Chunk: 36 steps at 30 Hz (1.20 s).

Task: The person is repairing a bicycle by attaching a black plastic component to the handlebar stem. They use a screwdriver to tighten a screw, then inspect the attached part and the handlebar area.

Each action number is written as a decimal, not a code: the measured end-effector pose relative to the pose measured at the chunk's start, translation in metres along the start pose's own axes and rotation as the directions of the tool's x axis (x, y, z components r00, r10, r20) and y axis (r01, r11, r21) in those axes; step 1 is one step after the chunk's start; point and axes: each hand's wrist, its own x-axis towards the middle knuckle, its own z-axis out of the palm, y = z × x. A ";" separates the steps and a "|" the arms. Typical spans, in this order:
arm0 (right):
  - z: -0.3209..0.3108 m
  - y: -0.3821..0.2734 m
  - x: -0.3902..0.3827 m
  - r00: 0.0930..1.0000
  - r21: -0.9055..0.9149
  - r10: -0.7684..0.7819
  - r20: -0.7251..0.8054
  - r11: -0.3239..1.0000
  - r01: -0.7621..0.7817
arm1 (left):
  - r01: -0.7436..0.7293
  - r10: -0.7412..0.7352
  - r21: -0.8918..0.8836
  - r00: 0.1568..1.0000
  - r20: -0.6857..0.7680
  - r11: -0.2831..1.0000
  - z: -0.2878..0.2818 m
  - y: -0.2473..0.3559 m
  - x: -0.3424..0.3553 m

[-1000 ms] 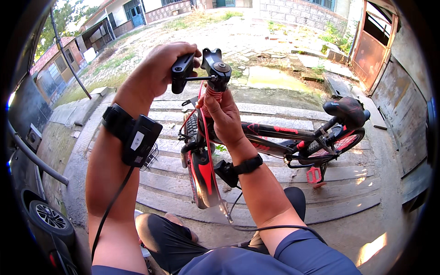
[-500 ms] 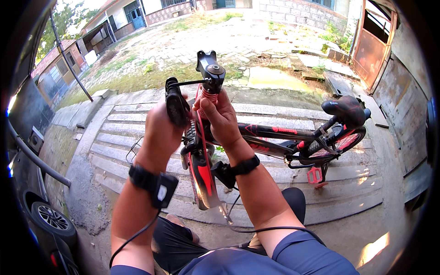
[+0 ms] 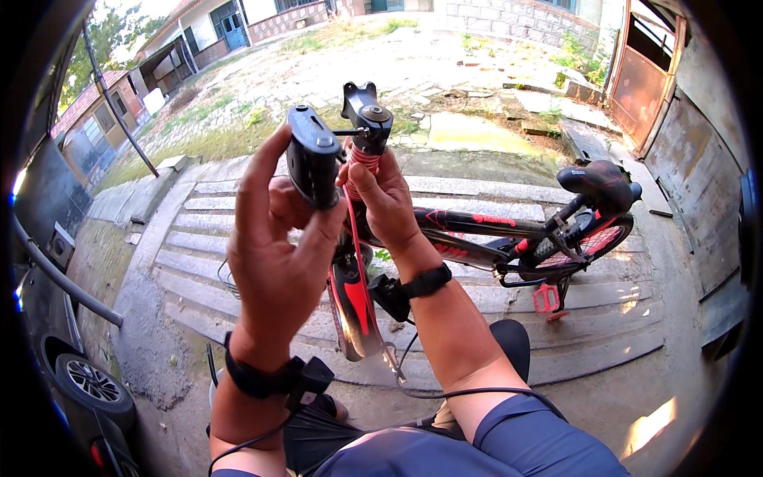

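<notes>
A black folding multi-tool (image 3: 312, 163) is gripped between the fingers and thumb of my left hand (image 3: 274, 250). Its thin extended key reaches sideways to the bolt of the black bicycle stem (image 3: 370, 121); the exact seating of the tip is too small to make out. Just under the stem, my right hand (image 3: 383, 203) is closed around a red ribbed section (image 3: 365, 158) of the steering column. From there a red cable (image 3: 355, 246) runs down past the black and red front mudguard (image 3: 351, 306). No handlebar shows in the stem's front clamp.
The black and red bicycle frame (image 3: 469, 229) extends right to the saddle (image 3: 598, 192) and a red pedal (image 3: 546, 299). Stone slabs (image 3: 493, 191) lie beneath. A parked car's wheel (image 3: 91, 380) is at lower left, a rusty metal door (image 3: 640, 87) at upper right. Cables trail from both wristbands.
My left hand has turned and its fingers have spread along the tool, swinging its body upright beside the stem. My right hand keeps its hold below the stem.
</notes>
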 end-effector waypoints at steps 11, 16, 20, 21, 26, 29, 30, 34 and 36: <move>0.000 0.001 -0.001 1.000 0.001 0.017 0.012 1.000 -0.017 | 0.099 -0.127 0.163 0.977 0.173 0.982 -0.026 0.000 0.113; 0.002 -0.001 0.000 1.000 0.013 0.017 0.021 1.000 -0.017 | 0.363 -0.342 -0.088 0.920 0.189 0.928 -0.018 -0.029 0.128; -0.001 -0.001 0.000 1.000 0.009 0.026 0.015 1.000 -0.026 | 0.536 -0.481 -0.281 0.842 0.243 0.796 -0.019 -0.052 0.120; -0.001 0.000 0.000 0.999 0.017 0.029 0.014 0.999 -0.029 | 0.633 -0.553 -0.254 0.768 0.325 0.731 -0.026 -0.058 0.120; -0.004 0.004 -0.001 1.000 0.013 0.014 0.015 1.000 -0.014 | 0.660 -0.589 -0.434 0.748 0.305 0.613 -0.025 -0.084 0.083; -0.003 0.005 0.000 1.000 -0.015 0.006 0.019 1.000 -0.005 | 0.658 -0.542 -0.535 0.748 0.383 0.530 -0.035 -0.085 0.053; -0.003 0.004 0.000 1.000 -0.031 0.001 0.022 1.000 -0.001 | 0.646 -0.534 -0.553 0.757 0.375 0.527 -0.034 -0.079 0.043; -0.003 0.001 0.000 1.000 -0.026 0.004 0.023 1.000 -0.003 | 0.471 -0.426 -0.532 0.879 0.214 0.704 -0.028 -0.060 0.015; -0.001 -0.001 0.001 0.999 -0.004 0.010 0.033 1.000 -0.010 | 0.421 -0.354 -0.468 0.907 0.228 0.777 -0.032 -0.052 0.010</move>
